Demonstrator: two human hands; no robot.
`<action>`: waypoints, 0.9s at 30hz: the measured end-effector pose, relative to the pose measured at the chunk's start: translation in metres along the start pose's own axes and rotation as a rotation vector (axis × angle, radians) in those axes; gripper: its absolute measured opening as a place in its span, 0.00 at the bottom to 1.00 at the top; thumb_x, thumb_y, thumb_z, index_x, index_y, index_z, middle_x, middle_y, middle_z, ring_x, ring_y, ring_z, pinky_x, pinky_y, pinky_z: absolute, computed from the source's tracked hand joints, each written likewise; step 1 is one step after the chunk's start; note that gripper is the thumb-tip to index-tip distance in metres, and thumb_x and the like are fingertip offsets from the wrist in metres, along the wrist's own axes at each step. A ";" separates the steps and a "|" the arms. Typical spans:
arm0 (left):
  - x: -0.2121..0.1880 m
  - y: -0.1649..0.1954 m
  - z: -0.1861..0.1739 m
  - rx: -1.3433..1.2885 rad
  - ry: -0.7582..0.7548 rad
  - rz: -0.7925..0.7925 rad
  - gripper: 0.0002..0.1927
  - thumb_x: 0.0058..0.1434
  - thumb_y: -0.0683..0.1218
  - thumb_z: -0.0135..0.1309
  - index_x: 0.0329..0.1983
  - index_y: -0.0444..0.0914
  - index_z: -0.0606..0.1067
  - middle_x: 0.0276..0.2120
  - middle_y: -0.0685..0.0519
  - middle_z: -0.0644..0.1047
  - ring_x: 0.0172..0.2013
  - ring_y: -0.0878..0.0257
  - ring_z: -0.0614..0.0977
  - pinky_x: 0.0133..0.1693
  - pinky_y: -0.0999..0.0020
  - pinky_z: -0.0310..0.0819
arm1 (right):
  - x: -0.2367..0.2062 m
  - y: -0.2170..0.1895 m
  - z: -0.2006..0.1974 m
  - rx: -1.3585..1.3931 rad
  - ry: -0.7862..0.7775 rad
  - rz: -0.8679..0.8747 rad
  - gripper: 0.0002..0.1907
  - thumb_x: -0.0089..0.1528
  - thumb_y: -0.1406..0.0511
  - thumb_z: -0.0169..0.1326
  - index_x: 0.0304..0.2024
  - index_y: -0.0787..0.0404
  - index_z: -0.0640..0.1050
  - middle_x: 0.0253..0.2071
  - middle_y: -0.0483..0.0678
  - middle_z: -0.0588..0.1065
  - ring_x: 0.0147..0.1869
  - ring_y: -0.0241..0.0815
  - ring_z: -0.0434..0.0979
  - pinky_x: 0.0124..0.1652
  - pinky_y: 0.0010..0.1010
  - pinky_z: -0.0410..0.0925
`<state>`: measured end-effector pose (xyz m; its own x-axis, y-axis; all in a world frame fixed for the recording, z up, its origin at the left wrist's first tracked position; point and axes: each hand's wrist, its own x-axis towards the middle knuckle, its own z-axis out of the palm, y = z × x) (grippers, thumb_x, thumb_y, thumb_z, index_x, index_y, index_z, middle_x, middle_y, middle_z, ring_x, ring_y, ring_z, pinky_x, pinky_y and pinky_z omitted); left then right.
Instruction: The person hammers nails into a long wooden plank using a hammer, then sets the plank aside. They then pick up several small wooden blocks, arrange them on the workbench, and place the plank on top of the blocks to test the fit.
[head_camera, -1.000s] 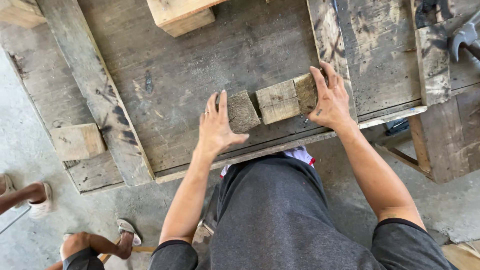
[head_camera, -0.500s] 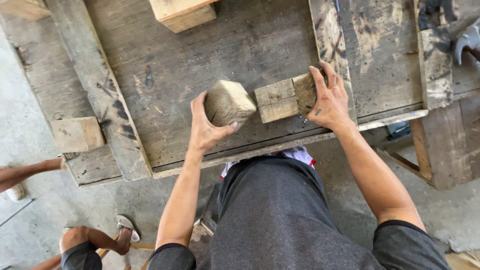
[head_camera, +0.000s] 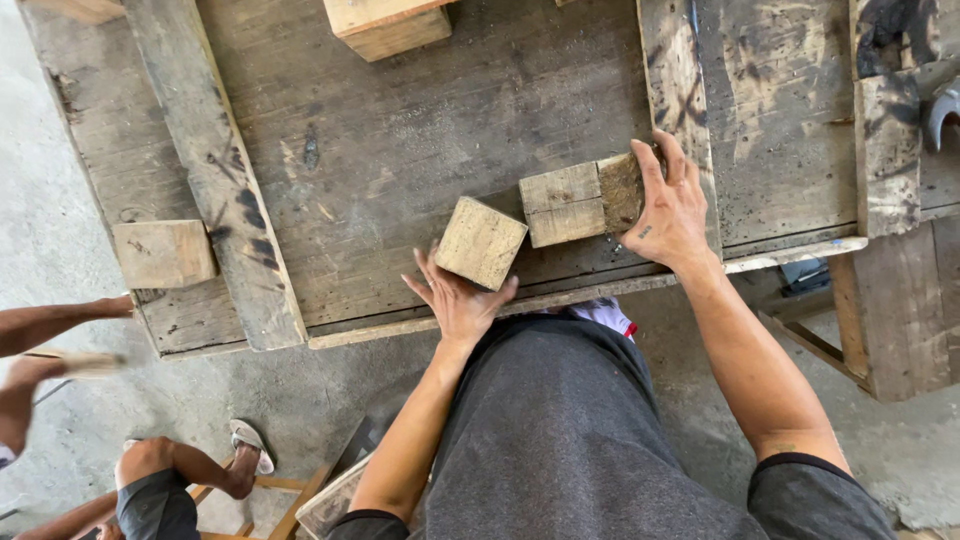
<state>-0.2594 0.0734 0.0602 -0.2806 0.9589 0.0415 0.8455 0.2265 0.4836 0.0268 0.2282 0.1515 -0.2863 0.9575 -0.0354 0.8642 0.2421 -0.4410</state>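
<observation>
- Change since a second ago: the small wooden block (head_camera: 481, 242), which lay flat against its neighbours under the left hand (head_camera: 458, 300), is now pulled clear of the row and tipped up on the palm, its pale cut face turned upward.
- Left hand: palm up, fingers spread wide beneath the block, cradling rather than clamping it, at the near edge of the worn workbench (head_camera: 400, 170).
- Right hand (head_camera: 672, 205): pressed flat, fingers extended over the two joined blocks (head_camera: 580, 202), just right of the lifted one; it has stayed put throughout.
- Judgement: one piece is now separated, two remain.
- Farther from the hands: a pale block (head_camera: 388, 25) at the far edge, another block (head_camera: 163, 253) well left.
- Packages, labels, signs: none visible anywhere.
- Another person's legs (head_camera: 180, 470) show at lower left.
</observation>
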 end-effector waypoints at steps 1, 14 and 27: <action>-0.001 0.000 0.001 -0.004 0.003 -0.022 0.72 0.41 0.73 0.71 0.74 0.29 0.46 0.71 0.36 0.55 0.76 0.39 0.43 0.69 0.34 0.17 | -0.001 0.000 0.000 -0.001 -0.004 0.000 0.57 0.39 0.69 0.65 0.73 0.55 0.60 0.73 0.54 0.57 0.69 0.67 0.62 0.63 0.52 0.64; 0.024 0.030 0.034 -0.104 0.190 -0.128 0.72 0.38 0.68 0.75 0.70 0.28 0.46 0.68 0.38 0.56 0.74 0.34 0.44 0.69 0.29 0.22 | 0.000 0.000 -0.002 0.018 -0.028 0.005 0.57 0.38 0.71 0.63 0.72 0.55 0.61 0.73 0.56 0.55 0.70 0.68 0.60 0.64 0.51 0.63; 0.078 0.043 -0.052 0.237 -0.088 0.377 0.68 0.32 0.65 0.74 0.73 0.39 0.53 0.70 0.40 0.57 0.71 0.40 0.53 0.67 0.38 0.44 | 0.003 -0.002 0.004 -0.021 -0.044 0.006 0.61 0.37 0.62 0.74 0.73 0.57 0.62 0.75 0.59 0.56 0.75 0.65 0.57 0.66 0.52 0.60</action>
<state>-0.2685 0.1487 0.1299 0.0975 0.9905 0.0966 0.9649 -0.1179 0.2348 0.0224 0.2296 0.1489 -0.2989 0.9511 -0.0777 0.8743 0.2403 -0.4218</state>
